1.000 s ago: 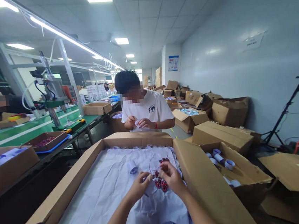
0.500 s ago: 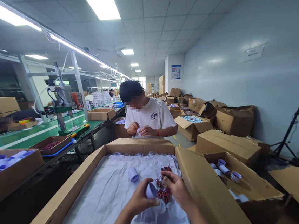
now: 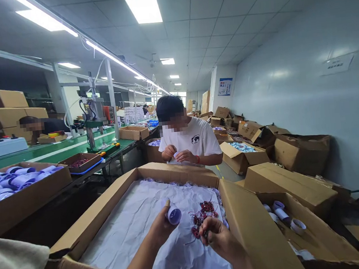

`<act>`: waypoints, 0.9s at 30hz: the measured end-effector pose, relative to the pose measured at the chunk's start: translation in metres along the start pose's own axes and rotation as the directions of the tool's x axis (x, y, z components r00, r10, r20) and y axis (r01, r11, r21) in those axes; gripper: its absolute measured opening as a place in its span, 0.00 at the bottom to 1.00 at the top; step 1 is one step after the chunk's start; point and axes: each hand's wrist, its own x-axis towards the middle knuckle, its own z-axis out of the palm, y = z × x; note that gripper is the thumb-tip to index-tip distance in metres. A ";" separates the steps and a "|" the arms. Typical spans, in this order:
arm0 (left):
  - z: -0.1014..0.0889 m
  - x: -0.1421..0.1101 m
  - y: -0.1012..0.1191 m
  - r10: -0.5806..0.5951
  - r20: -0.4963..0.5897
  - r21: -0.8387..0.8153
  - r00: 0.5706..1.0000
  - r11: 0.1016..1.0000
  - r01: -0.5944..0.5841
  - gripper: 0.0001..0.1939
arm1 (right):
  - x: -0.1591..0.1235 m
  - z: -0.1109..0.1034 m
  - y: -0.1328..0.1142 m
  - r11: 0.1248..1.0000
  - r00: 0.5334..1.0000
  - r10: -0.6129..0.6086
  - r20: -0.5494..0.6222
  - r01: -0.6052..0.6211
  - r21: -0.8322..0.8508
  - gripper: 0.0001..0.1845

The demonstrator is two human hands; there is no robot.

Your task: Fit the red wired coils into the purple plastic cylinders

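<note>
My left hand (image 3: 161,226) is closed around a pale lavender plastic cup (image 3: 174,215), its round open end facing me. The cup is above the white paper (image 3: 127,224) that covers the contents of a large cardboard box. To the right, my right hand (image 3: 219,236) has its thumb and fingers pinched together at the near edge of a small pile of dark red parts with thin wires (image 3: 207,209). What sits between those fingertips is too small and dark to make out.
Across the box a person in a white shirt (image 3: 195,139) works with both hands. A carton of lavender cups (image 3: 18,179) stands left, near a tray of red parts (image 3: 79,162) and a bench press (image 3: 95,113). An open carton (image 3: 323,239) with several cups is at right.
My view has turned left. The left hand has moved forward with the cup, toward where a second cup lay, which I cannot make out now. My right hand has drawn back toward me.
</note>
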 end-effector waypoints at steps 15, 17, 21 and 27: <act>0.005 -0.014 0.001 -0.112 0.148 0.080 0.983 0.992 0.101 0.10 | 0.006 0.027 0.009 0.898 0.985 0.160 -0.060 -0.171 -0.406 0.17; 0.004 -0.012 0.000 -0.114 0.169 0.094 0.979 0.991 0.099 0.11 | 0.006 0.027 0.010 0.890 0.985 0.163 -0.061 -0.173 -0.421 0.18; 0.002 -0.009 -0.004 -0.128 0.204 0.114 0.971 0.988 0.106 0.15 | 0.008 0.026 0.013 0.878 0.986 0.156 -0.058 -0.166 -0.448 0.18; 0.001 -0.012 -0.005 -0.090 0.236 0.148 0.967 0.987 0.056 0.16 | 0.008 0.027 0.011 0.853 0.987 0.155 -0.049 -0.159 -0.497 0.19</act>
